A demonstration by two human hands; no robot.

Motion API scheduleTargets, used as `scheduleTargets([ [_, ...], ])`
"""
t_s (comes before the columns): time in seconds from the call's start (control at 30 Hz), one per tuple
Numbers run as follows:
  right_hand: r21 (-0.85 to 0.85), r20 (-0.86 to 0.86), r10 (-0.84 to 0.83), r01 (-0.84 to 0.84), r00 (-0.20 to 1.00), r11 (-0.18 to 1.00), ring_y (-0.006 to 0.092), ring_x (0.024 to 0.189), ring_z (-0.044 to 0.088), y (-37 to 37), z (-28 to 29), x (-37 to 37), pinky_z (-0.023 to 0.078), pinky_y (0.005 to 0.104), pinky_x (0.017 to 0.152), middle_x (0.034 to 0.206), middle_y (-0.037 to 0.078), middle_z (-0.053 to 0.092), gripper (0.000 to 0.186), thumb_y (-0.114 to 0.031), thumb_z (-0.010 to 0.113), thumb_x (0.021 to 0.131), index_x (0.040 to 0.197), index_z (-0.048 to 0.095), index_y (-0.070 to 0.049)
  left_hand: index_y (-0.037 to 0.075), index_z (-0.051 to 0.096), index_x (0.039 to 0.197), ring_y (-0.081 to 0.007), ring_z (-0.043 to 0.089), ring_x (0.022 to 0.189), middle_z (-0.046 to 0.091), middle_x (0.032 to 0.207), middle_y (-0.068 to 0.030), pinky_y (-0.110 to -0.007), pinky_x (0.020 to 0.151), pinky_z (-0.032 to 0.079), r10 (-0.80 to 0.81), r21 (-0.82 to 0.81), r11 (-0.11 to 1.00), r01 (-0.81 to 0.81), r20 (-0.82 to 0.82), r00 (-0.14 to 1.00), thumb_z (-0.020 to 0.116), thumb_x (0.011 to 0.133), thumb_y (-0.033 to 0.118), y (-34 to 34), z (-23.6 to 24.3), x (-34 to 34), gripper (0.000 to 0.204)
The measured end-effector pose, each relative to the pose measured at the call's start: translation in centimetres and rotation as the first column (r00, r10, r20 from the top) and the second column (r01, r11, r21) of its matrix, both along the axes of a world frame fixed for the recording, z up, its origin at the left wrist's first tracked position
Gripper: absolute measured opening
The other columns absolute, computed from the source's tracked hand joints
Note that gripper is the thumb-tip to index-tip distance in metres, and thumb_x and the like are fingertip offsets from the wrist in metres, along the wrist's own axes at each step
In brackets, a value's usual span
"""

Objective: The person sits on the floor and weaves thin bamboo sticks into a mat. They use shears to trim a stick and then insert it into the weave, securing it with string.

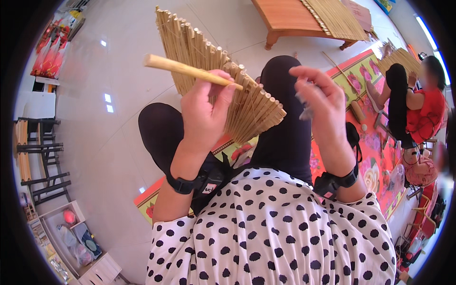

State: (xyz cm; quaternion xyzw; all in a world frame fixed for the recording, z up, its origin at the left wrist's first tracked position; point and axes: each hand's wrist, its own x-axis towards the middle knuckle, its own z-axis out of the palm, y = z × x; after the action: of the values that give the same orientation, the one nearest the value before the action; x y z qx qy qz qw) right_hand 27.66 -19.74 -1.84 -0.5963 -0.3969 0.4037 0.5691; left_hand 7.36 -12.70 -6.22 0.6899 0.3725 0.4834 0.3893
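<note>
My left hand is closed on a pale tapered bamboo stick, at the upper edge of a mat of bundled thin bamboo sticks, which slants across above my lap between my legs. My right hand is raised just right of the mat, index finger bent forward, other fingers curled round a small blurred greyish thing that I cannot make out. Both wrists carry black straps with devices.
A floral red mat lies beneath me. At right a seated person in red works at another bamboo mat. A low wooden table bearing slats stands ahead. Stacked black-legged stools and an open cabinet are at left.
</note>
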Motion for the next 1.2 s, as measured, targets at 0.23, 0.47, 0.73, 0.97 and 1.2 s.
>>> scheduleTargets([
  [0.23,0.322,-0.698,0.418,-0.266,0.582,0.909,0.0243,0.106,0.056,1.2,-0.2,-0.6,0.047,0.036,0.09,0.123,0.014,0.056,0.055,-0.036,0.047,0.096,0.131,0.046,0.006,0.002,0.053,0.108,-0.0077,0.057,0.074,0.061,0.086,-0.005,-0.022,0.063,0.044,-0.183,-0.202,0.957,0.21,0.147,0.972,0.056,0.092,0.002,-2.3,2.1,-3.1,0.016],
  [0.47,0.373,-0.78,0.574,-0.552,0.249,0.746,0.0363,0.146,0.018,1.9,0.8,-8.0,0.017,0.0463,0.119,0.155,0.026,0.019,0.085,-0.047,0.047,0.095,0.151,0.011,0.004,0.005,0.053,0.103,-0.0359,0.064,0.068,0.062,0.072,-0.015,-0.043,0.059,0.048,0.038,0.172,0.985,-0.031,-0.035,0.999,0.074,0.079,0.025,-4.2,1.6,-3.8,0.037],
  [0.73,0.072,0.071,0.786,-0.789,0.614,0.61,0.0336,0.142,0.029,2.4,2.8,-11.0,0.02,0.0411,0.116,0.149,0.026,0.034,0.074,-0.037,0.055,0.093,0.147,0.028,0.005,0.002,0.065,0.098,-0.0081,0.058,0.064,0.063,0.074,0.0025,-0.027,0.057,0.047,0.598,0.047,0.794,-0.606,0.12,0.793,0.072,0.086,0.018,-7.0,0.7,-19.5,0.021],
  [0.97,-0.003,0.017,0.636,-0.636,0.771,0.772,0.0089,0.098,0.06,4.3,4.6,-4.1,0.046,0.0257,0.091,0.131,0.022,0.056,0.04,-0.013,0.046,0.097,0.131,0.048,0.008,0.001,0.069,0.093,-0.0094,0.049,0.057,0.061,0.07,-0.0014,-0.028,0.052,0.04,0.925,-0.303,0.09,-0.949,-0.328,0.192,0.074,0.082,0.027,-15.6,-19.9,-40.1,0.029],
  [1.2,0.281,0.827,-0.003,-0.408,0.563,0.869,0.0267,0.122,0.055,4.3,5.3,-1.7,0.048,0.0353,0.1,0.141,0.018,0.045,0.034,-0.004,0.036,0.101,0.127,0.053,0.011,0.002,0.067,0.082,-0.0147,0.056,0.061,0.062,0.068,-0.004,-0.033,0.055,0.043,0.8,-0.537,0.039,-0.843,-0.489,0.348,0.072,0.082,0.023,-21.4,-35.6,-36.4,0.021],
])
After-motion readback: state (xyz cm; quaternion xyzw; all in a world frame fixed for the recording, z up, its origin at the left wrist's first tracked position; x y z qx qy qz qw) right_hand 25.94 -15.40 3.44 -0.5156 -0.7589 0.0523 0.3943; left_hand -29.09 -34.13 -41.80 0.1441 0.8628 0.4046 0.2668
